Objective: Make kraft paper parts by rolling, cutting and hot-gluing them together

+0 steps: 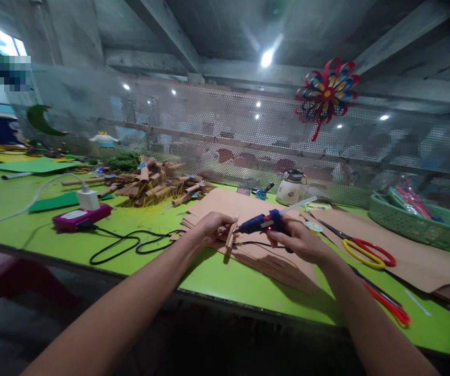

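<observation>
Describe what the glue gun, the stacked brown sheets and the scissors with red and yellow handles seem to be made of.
Glue gun: probably hard plastic, dark blue with a slight sheen, judging by its rigid moulded body.
Stacked brown sheets: likely kraft paper or thin card; matte, with thin layered edges.
Scissors: dark blades, probably metal; smooth, brightly coloured handles, likely plastic, though a coating is possible.

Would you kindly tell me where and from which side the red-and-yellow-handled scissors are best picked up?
I'd take the scissors by the handle loops, coming from the near right. The loops give a wide hold and lie toward that side, while the blades point away to the left.
</observation>
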Demonstrator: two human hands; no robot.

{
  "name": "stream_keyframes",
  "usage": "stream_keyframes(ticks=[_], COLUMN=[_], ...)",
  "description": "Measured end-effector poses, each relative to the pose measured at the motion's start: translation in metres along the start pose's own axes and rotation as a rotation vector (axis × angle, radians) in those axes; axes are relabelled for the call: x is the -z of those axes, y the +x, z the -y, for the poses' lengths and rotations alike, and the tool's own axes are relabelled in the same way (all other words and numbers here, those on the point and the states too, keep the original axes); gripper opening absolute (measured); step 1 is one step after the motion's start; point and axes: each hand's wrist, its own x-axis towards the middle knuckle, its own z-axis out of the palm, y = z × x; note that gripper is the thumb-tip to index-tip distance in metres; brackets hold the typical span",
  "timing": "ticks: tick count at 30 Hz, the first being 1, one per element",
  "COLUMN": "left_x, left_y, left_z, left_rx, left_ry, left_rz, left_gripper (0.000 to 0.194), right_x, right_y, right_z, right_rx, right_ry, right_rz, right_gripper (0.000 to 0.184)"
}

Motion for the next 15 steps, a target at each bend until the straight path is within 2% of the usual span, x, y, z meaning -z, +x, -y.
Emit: stream_keyframes(ticks=[8, 12, 15], left_x=[-0.0028, -0.0022, -0.0005], left_y=[-0.0019, -0.0024, -0.0001], left_z=[-0.0006, -0.0003, 0.0014], left_rx=[-0.039, 0.034, 0.013], left_ry=[0.019, -0.011, -0.026], left_rz=[0.0, 0.003, -0.012], left_gripper=[0.014, 0.012, 0.011], right_x=[-0.0024, -0.0032, -0.0027], right_y=[0.003, 0.0016, 0.0], right_z=[0.0003, 0.0017, 0.0031], right_rx=[-0.019, -0.022, -0.008], right_ry=[0.008, -0.002, -0.026], right_rz=[-0.049, -0.027, 0.014], right_gripper=[0.023, 0.021, 0.021])
